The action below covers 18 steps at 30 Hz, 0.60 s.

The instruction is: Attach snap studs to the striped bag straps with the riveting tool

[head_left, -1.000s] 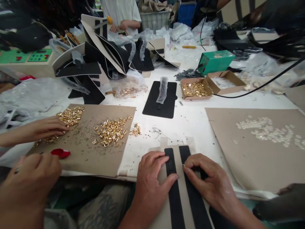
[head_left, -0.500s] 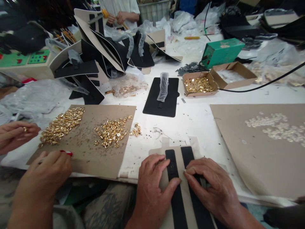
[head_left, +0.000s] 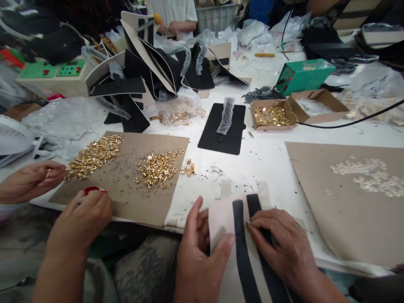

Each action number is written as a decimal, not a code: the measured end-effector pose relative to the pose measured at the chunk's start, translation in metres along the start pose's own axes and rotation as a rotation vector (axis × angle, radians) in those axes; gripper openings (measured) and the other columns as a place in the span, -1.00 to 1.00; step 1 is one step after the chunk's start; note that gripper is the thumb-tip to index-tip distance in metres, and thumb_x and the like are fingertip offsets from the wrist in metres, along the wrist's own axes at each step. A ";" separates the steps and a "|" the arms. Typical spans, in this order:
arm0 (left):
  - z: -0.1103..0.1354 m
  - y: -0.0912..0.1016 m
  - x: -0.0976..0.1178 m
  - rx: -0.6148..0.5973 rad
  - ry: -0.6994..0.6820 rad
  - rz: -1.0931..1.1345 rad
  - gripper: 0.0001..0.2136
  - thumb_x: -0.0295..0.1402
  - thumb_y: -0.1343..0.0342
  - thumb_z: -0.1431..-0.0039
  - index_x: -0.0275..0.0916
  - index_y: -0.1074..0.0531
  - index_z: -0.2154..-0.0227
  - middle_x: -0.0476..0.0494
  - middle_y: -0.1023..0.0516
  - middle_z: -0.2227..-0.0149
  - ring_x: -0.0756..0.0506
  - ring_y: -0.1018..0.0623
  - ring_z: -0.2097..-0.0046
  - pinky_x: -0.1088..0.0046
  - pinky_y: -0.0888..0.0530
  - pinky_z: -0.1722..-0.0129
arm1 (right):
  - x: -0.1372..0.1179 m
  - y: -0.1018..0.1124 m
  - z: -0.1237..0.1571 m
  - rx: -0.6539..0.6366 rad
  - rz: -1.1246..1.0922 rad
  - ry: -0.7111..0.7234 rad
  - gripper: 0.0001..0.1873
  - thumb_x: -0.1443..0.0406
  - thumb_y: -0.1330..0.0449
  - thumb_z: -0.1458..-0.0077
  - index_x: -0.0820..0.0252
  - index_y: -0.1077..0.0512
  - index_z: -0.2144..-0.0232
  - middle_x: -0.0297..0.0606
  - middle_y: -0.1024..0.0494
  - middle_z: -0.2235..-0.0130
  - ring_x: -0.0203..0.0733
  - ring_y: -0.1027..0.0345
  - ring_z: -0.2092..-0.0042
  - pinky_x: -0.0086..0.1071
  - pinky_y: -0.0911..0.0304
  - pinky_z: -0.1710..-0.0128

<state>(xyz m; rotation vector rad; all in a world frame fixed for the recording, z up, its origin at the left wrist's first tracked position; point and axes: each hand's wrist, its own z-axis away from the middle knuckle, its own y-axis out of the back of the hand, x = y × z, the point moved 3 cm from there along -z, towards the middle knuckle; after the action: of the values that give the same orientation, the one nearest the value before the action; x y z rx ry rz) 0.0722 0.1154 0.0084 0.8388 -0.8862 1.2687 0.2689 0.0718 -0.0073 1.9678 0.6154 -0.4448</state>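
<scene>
A beige panel (head_left: 221,225) with two long black strips lies in front of me, its left side tilted up off the table. My left hand (head_left: 205,248) grips that left edge, thumb on the face and fingers behind. On the panel's right side rests my right hand (head_left: 280,240), thumb and forefinger pinched together beside the right black strip (head_left: 267,261). Whatever is between those fingertips is too small to make out. A small dark fitting shows on the left black strip (head_left: 241,248). Beyond the panel lies a flat black piece (head_left: 208,134) with a plastic-wrapped handle (head_left: 226,118).
At left, a co-worker's hands (head_left: 80,219) work over a brown board (head_left: 126,210) with gold metal fittings (head_left: 156,168). A carton of gold pieces (head_left: 273,115) and a green box (head_left: 304,75) stand further back. Another board (head_left: 331,210) at right carries small whitish rings (head_left: 375,179).
The panel's left side has come up off the table. My left hand has shifted from lying on top to gripping its edge. The view has turned slightly left.
</scene>
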 end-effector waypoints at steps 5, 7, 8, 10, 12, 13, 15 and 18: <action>0.021 -0.013 -0.006 -0.261 -0.234 -0.339 -0.67 -0.06 -0.20 -0.20 -0.05 -0.62 0.05 -0.23 -0.67 0.18 -0.30 -0.65 0.10 0.17 -0.66 0.11 | -0.007 0.016 0.005 0.036 -0.068 0.021 -0.88 0.44 -0.25 -0.21 0.11 -0.47 0.26 -0.24 -0.62 0.28 -0.16 -0.53 0.26 -0.28 -0.41 0.26; 0.027 -0.015 -0.009 -0.280 -0.301 -0.349 -0.71 -0.02 -0.19 -0.19 0.05 -0.65 0.12 -0.21 -0.67 0.20 -0.32 -0.65 0.08 0.12 -0.64 0.06 | -0.010 0.023 0.007 0.039 -0.072 0.028 -0.89 0.43 -0.25 -0.20 0.12 -0.48 0.27 -0.22 -0.62 0.29 -0.15 -0.54 0.27 -0.29 -0.43 0.29; 0.029 -0.016 -0.010 -0.284 -0.306 -0.343 -0.71 0.00 -0.18 -0.19 0.07 -0.66 0.14 -0.21 -0.66 0.21 -0.32 -0.65 0.08 0.11 -0.64 0.06 | -0.011 0.026 0.008 0.037 -0.071 0.033 -0.90 0.42 -0.25 -0.19 0.12 -0.48 0.28 -0.22 -0.62 0.30 -0.15 -0.54 0.28 -0.29 -0.43 0.30; 0.031 -0.018 -0.010 -0.294 -0.323 -0.341 -0.69 0.03 -0.15 -0.20 0.06 -0.66 0.14 -0.22 -0.66 0.22 -0.32 -0.65 0.10 0.12 -0.65 0.09 | -0.013 0.030 0.009 0.035 -0.067 0.043 -0.90 0.42 -0.24 -0.19 0.11 -0.47 0.29 -0.23 -0.62 0.32 -0.14 -0.55 0.30 -0.30 -0.44 0.31; 0.030 -0.019 -0.008 -0.297 -0.333 -0.342 -0.66 0.03 -0.12 -0.24 0.01 -0.66 0.13 -0.24 -0.66 0.21 -0.29 -0.65 0.11 0.18 -0.64 0.13 | -0.016 0.031 0.008 0.022 -0.070 0.048 -0.89 0.44 -0.25 -0.20 0.12 -0.47 0.29 -0.24 -0.62 0.32 -0.16 -0.56 0.30 -0.32 -0.45 0.30; 0.029 -0.019 -0.006 -0.295 -0.330 -0.341 -0.65 0.02 -0.10 -0.26 -0.03 -0.66 0.13 -0.24 -0.66 0.20 -0.27 -0.64 0.12 0.23 -0.64 0.16 | -0.017 0.031 0.007 0.013 -0.077 0.049 -0.88 0.45 -0.25 -0.19 0.13 -0.47 0.29 -0.23 -0.62 0.32 -0.17 -0.56 0.29 -0.33 -0.45 0.30; 0.023 -0.016 -0.003 -0.287 -0.304 -0.338 -0.65 -0.02 -0.10 -0.28 -0.11 -0.66 0.12 -0.23 -0.66 0.20 -0.21 -0.64 0.17 0.33 -0.60 0.21 | -0.021 0.029 0.004 0.000 -0.098 0.046 -0.87 0.46 -0.25 -0.19 0.14 -0.46 0.29 -0.21 -0.62 0.30 -0.17 -0.56 0.26 -0.35 -0.46 0.29; 0.010 -0.009 0.005 -0.278 -0.197 -0.319 -0.65 -0.08 -0.11 -0.30 -0.21 -0.64 0.09 -0.20 -0.67 0.22 -0.16 -0.62 0.24 0.40 -0.57 0.26 | -0.026 0.024 -0.002 0.009 -0.111 0.042 -0.87 0.47 -0.25 -0.19 0.15 -0.45 0.29 -0.19 -0.62 0.27 -0.18 -0.56 0.22 -0.34 -0.48 0.24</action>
<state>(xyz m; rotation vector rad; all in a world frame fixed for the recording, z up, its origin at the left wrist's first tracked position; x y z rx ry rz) 0.0807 0.1080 0.0168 0.8513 -1.0130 0.7742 0.2622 0.0583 0.0250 1.9620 0.7538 -0.4759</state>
